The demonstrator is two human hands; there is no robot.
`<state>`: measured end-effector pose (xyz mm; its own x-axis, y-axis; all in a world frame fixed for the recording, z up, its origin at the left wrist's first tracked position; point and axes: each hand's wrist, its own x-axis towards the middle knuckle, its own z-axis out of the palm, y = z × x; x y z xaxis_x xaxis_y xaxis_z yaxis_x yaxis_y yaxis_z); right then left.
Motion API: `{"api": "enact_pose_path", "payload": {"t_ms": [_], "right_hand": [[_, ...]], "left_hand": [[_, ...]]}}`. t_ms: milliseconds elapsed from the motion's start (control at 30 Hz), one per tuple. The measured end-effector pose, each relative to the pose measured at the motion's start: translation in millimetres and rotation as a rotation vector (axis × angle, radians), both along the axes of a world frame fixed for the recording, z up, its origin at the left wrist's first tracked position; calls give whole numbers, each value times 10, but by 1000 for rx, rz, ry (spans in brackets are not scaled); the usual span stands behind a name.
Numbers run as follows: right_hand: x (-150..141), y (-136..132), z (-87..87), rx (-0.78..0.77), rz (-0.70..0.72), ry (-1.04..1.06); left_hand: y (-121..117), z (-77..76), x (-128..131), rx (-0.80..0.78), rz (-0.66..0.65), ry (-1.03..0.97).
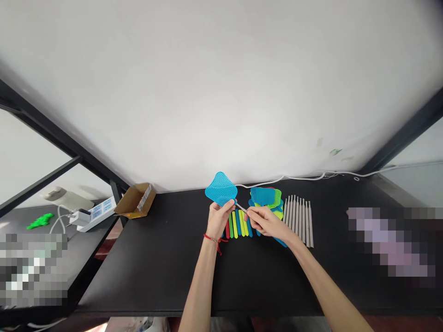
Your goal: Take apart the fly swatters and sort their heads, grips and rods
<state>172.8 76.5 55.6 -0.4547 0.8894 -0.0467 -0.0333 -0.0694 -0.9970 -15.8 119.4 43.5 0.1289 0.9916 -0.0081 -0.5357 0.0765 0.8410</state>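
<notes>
My left hand (220,216) pinches the base of a blue perforated fly swatter head (220,186), raised above the black table. A thin metal rod (241,207) is gripped in my right hand (265,220), and its tip meets the swatter base at my left fingertips. Whether the rod sits inside the base cannot be seen. Under and between my hands lie several coloured handle sleeves (239,224) in red, green, yellow and blue. Behind my right hand is a pile of blue and yellow-green swatter heads (263,195), partly covered by the hand.
Several grey rods (306,223) lie in a row right of the pile. An open cardboard box (135,201) stands at the table's left edge. Beyond it are a power strip (98,213) and a green object (40,221). A white cable (294,178) runs along the wall.
</notes>
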Motion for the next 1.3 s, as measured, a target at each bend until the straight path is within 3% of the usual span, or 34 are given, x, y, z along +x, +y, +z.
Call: {"api": "enact_pose_path", "payload": {"t_ms": [633, 967, 1300], "right_hand": [[-1, -2, -35, -83, 46, 90], [-50, 15, -104, -104, 49, 129], [-100, -30, -77, -246, 77, 234]], "left_hand": [[-48, -22, 69, 30, -104, 2], [-28, -36, 63, 111, -11, 19], [-59, -60, 78, 95, -68, -58]]}}
